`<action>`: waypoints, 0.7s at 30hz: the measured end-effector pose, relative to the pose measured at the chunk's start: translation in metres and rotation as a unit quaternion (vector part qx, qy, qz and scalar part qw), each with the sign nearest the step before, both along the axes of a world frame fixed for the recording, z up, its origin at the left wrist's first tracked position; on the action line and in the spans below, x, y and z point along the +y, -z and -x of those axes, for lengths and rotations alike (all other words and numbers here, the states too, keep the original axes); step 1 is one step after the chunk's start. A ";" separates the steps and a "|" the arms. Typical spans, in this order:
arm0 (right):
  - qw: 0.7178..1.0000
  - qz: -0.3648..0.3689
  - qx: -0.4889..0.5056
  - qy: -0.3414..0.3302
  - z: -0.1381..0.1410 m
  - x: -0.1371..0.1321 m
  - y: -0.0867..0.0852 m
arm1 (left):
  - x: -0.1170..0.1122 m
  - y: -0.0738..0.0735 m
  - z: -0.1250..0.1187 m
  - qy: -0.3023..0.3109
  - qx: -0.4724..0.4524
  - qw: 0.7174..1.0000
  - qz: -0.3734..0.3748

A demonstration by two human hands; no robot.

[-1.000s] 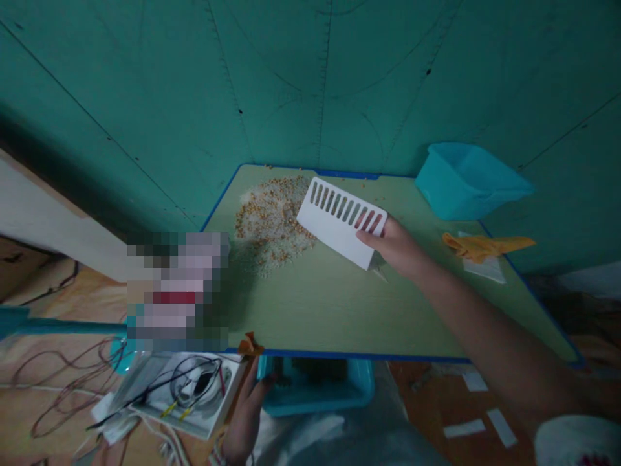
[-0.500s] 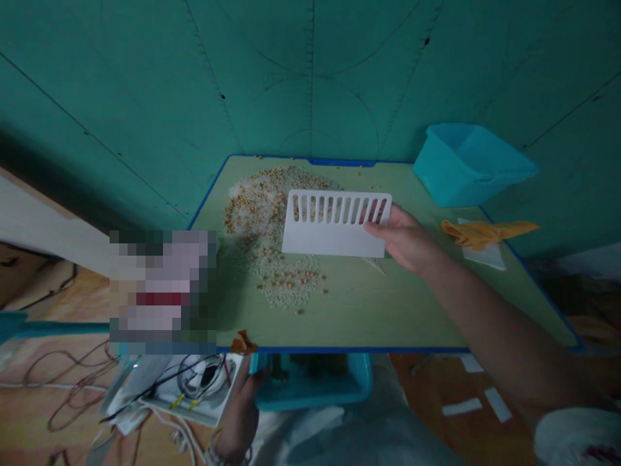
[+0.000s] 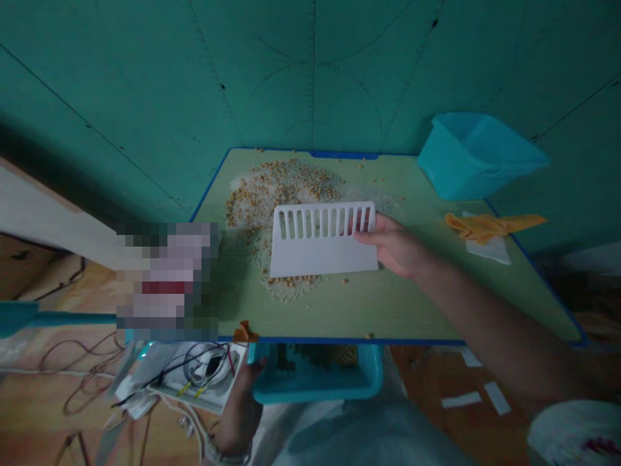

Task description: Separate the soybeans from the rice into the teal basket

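My right hand (image 3: 395, 244) is closed on the right end of a white slotted plastic scraper (image 3: 320, 254), thumb on its near face. The scraper is held over the pale green table (image 3: 412, 310), above loose grains; whether its lower edge touches the tabletop I cannot tell. A heap of white rice mixed with yellow beans (image 3: 281, 184) spreads behind and left of it, and a smaller patch (image 3: 288, 289) shows below its edge. My left hand (image 3: 246, 395) grips the left side of a teal tray (image 3: 317, 391) under the near table edge. Dark bits and yellowish beans lie inside the tray.
An open turquoise bin (image 3: 478, 158) stands at the back right corner. In front of it, a yellow cloth (image 3: 485, 228) lies partly on a white sheet. A pixelated object (image 3: 169, 281) covers the left side. Cables (image 3: 90, 378) and a white box (image 3: 206, 378) are below left.
My right hand has brought the scraper slightly left and nearer to me. A bean now sits at the near table edge, and yellowish beans show in the tray. The view has shifted slightly.
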State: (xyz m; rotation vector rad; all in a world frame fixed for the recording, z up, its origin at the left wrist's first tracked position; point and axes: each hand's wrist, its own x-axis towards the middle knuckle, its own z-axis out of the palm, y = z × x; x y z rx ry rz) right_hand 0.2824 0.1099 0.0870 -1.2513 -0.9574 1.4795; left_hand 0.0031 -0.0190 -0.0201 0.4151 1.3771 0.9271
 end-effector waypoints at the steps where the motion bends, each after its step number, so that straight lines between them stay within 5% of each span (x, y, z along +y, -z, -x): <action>1: 1.000 0.003 0.002 -0.005 0.001 -0.001 0.000 | 0.000 -0.001 -0.002 0.006 -0.011 1.000 0.000; 8: 1.000 0.007 0.004 -0.022 0.001 -0.001 0.001 | 0.001 -0.001 -0.012 0.020 -0.058 0.998 -0.032; 14: 0.993 -0.070 -0.009 0.090 -0.031 -0.004 -0.023 | 0.001 0.017 -0.014 0.055 -0.042 0.996 -0.054; 19: 0.968 -0.075 -0.131 0.198 -0.087 -0.059 -0.021 | -0.001 0.029 -0.029 0.107 -0.045 0.992 -0.043; 21: 0.944 -0.085 -0.261 0.183 -0.110 -0.094 -0.015 | -0.001 0.030 -0.038 0.117 -0.026 0.992 -0.047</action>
